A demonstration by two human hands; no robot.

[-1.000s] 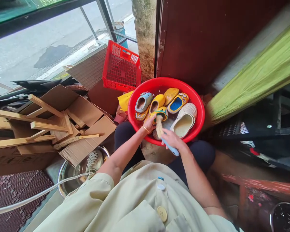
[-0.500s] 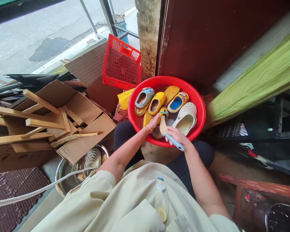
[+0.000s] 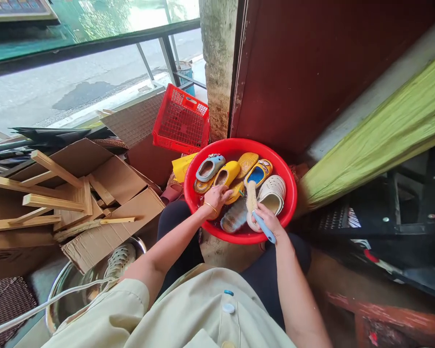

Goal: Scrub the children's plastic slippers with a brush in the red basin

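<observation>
In the head view, my right hand (image 3: 270, 221) is closed around the blue handle of a scrub brush (image 3: 252, 195), its pale bristled head pointing up over the basin. My left hand (image 3: 216, 198) has its fingers curled at a small yellow clog (image 3: 235, 193) with a green detail; part of the clog is hidden by the fingers. Around them in the red basin (image 3: 292, 193) lie a light blue clog (image 3: 210, 168), another yellow clog (image 3: 227, 173), an upturned yellow sole (image 3: 248, 164), a yellow clog with blue lining (image 3: 259, 173) and a large white clog (image 3: 273, 193).
A red plastic crate (image 3: 183, 121) stands behind the basin. At left, a cardboard box (image 3: 126, 179) holds wooden stool legs (image 3: 54, 203), beside a metal bowl (image 3: 58, 295) with a pale clog (image 3: 119, 263). A green curtain (image 3: 377, 125) hangs at right.
My left hand has drawn back to the left, its fingers now curled on the small yellow clog. The brush has turned more upright in my right hand. The camera view has tilted up.
</observation>
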